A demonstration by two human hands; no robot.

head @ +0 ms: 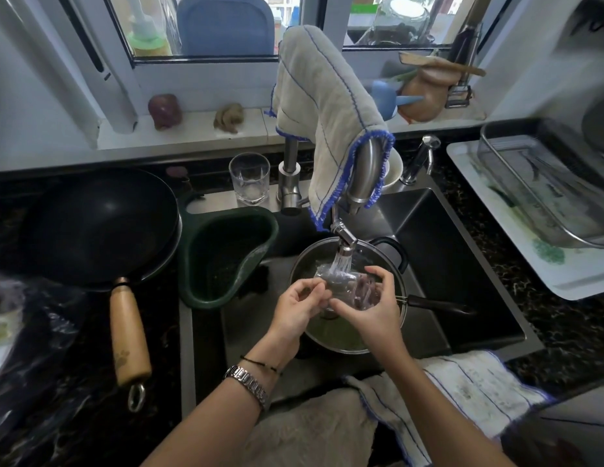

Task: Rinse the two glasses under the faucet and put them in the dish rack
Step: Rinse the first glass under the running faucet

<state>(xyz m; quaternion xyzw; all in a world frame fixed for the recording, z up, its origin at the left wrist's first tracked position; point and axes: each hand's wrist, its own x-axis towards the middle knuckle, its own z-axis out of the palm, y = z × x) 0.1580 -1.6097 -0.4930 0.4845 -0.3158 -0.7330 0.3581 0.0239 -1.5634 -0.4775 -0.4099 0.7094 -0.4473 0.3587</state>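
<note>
Here, glass (pixel 341 284) under faucet (pixel 344 246) stream, right hand (pixel 368 306) grip closed around it, left hand (pixel 299 303) pinching rim

Lighting: daylight from the window (pixel 206 25) at twelve o'clock; interior moderately dim, cool cast. Glare: soft highlight on the wok (pixel 101 224) at nine o'clock; sheen on the faucet (pixel 364 176) neck. Shadows: deep in the sink (pixel 445 264) basin. Distortion: strong wide-angle bowing toward all edges. Blur: smearing at three, seven and nine o'clock edges; centre sharp.
</note>
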